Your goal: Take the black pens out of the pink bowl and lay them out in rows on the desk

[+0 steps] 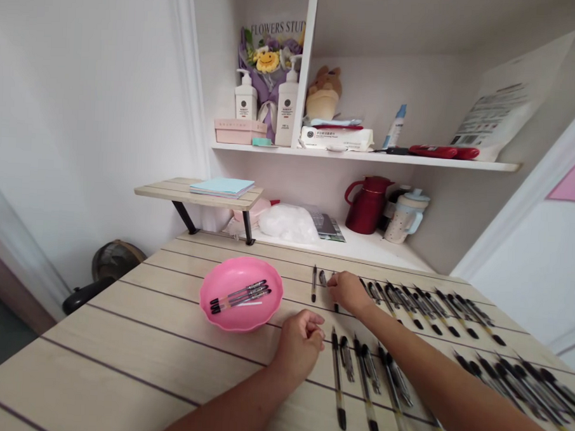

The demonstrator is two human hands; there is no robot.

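My right hand (349, 292) is at the back row of the table, its fingertips closed on a pen (335, 306) whose dark lower end shows beneath them. Just left of it lie a pen (314, 284) and a black pen cap (323, 278). My left hand (299, 344) hovers near the middle, loosely curled with a gap between thumb and finger, and nothing visible in it. In a pink scalloped bowl (216, 274) lie several clear-barrelled pens (241, 297) with black ends. In front of my right forearm, pens (337, 380) and separate caps (347, 358) alternate in a row.
More pens and caps (421, 304) fill the right side in two rows, partly behind my right arm. A small raised shelf (167, 188) carries blue paper (224, 186) at the back left. Behind the table stand a red jug (368, 206) and a pale cup (404, 217).
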